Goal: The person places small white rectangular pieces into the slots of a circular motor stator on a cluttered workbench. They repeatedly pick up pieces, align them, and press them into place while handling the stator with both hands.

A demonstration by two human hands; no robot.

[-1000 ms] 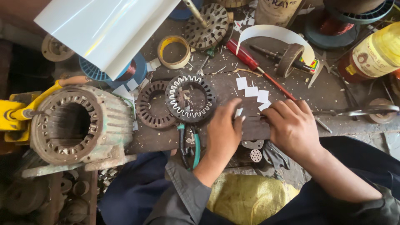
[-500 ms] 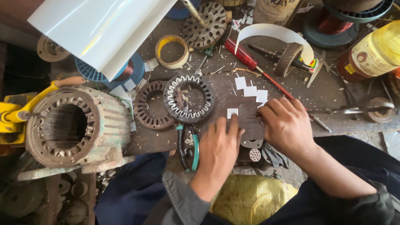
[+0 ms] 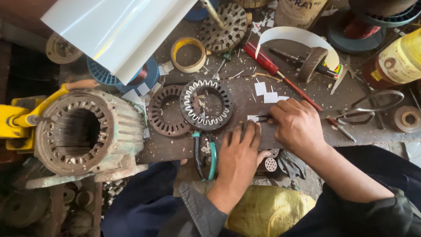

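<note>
Pressing flat on the dark workbench (image 3: 245, 94), the left hand (image 3: 239, 153) lies with fingers spread and released, fingertips just near of a small white paper piece (image 3: 253, 118). The right hand (image 3: 298, 125) is clenched around a thin dark tool (image 3: 263, 117) whose tip touches that paper piece; what kind of tool it is cannot be told.

Three more white paper pieces (image 3: 267, 92) lie together just far of the right hand. Two round motor stators sit left of the hands: a bare stator ring (image 3: 163, 110) and, touching it on the right, a stator with white slot liners (image 3: 206, 104). One pair of green-handled pliers (image 3: 206, 153) lies near of them, beside the left wrist. A large rusty motor housing (image 3: 87, 131) stands at the left, with a yellow tool (image 3: 17, 120) against it. One red-handled screwdriver (image 3: 280, 74) runs diagonally far of the hands, one pair of scissors (image 3: 368, 107) lies to the right, and one roll of yellow tape (image 3: 188, 55) sits far left of centre. A white sheet (image 3: 118, 30) overhangs the far left, and a curled white paper strip (image 3: 298, 39) arches at the far side.

Grimy, littered with scraps, the bench fills this single view; a yellow sack (image 3: 267, 213) lies near, under the arms.
</note>
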